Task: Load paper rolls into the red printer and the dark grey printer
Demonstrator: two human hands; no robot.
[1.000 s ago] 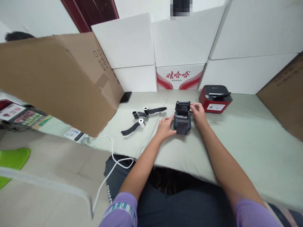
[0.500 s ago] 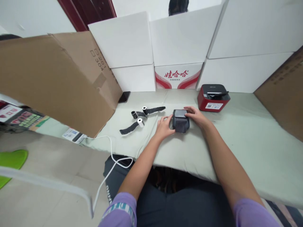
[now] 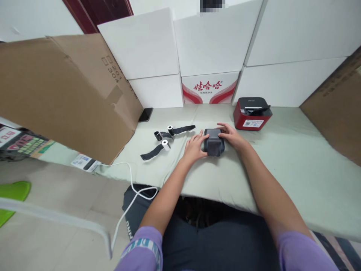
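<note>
A small black portable printer (image 3: 214, 136) rests on the cloth-covered table, a dark paper strip (image 3: 213, 148) hanging over its front. My left hand (image 3: 194, 146) grips its left side, with fingertips on the top edge and the thumb low near the front corner. From the right, my right hand (image 3: 230, 135) holds the upper right edge, fingers at the back and thumb on top. Left of the printer lie a white paper roll (image 3: 166, 145) with a dark tail, a second roll (image 3: 170, 130) and a black roll (image 3: 158, 136).
A red and black box-shaped device (image 3: 252, 114) stands behind my right hand. White cartons (image 3: 210, 88) wall the back; brown cardboard (image 3: 84, 94) stands at left. A phone (image 3: 146, 114) lies by it. A white cable (image 3: 131, 177) hangs over the front edge.
My left fingers have shifted onto the top left edge of the printer. My right hand keeps its hold at the right. The view has moved slightly.
</note>
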